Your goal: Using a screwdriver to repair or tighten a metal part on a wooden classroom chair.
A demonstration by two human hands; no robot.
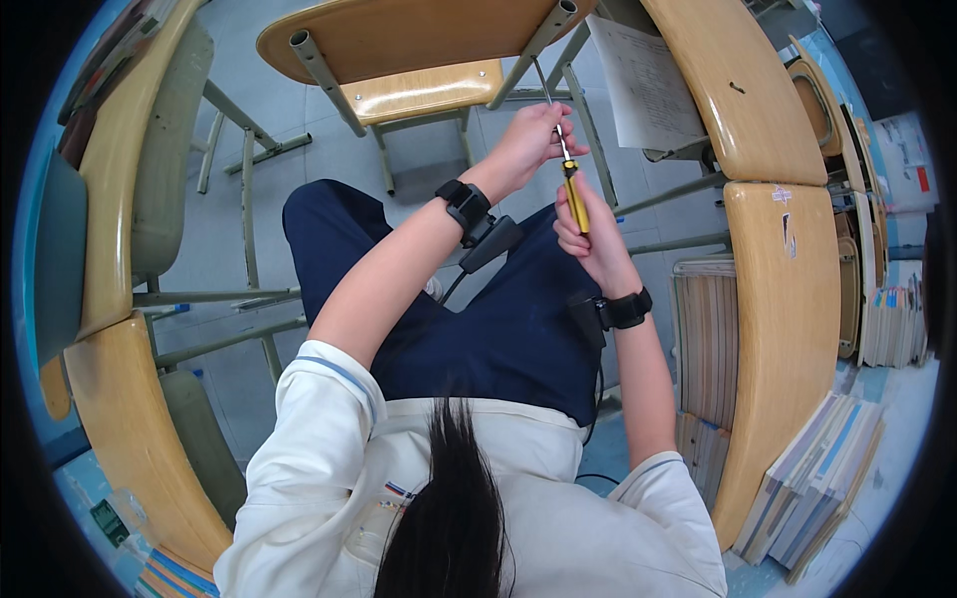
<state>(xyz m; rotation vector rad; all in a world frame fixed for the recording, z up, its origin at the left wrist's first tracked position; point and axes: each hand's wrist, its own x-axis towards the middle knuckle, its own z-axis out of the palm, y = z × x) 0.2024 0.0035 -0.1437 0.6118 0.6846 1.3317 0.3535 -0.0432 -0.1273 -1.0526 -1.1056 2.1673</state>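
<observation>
In front of me, my right hand point(590, 224) is closed around the yellow and black handle of a screwdriver point(574, 199). My left hand point(528, 145) has its fingers curled at the metal shaft, steadying it farther up. The shaft points away from me, with its tip at the metal leg tube of a tilted wooden chair point(419, 45). A screw at the tip is too small to make out. Each wrist wears a black strap with a device on it.
Another wooden chair seat point(429, 92) shows behind the tilted one. Desks flank me, with a wooden desktop point(783, 289) on the right and a wooden edge point(140, 439) on the left. Printed paper point(648, 90) sticks out at the right. Books point(812, 478) stand in stacks at the lower right.
</observation>
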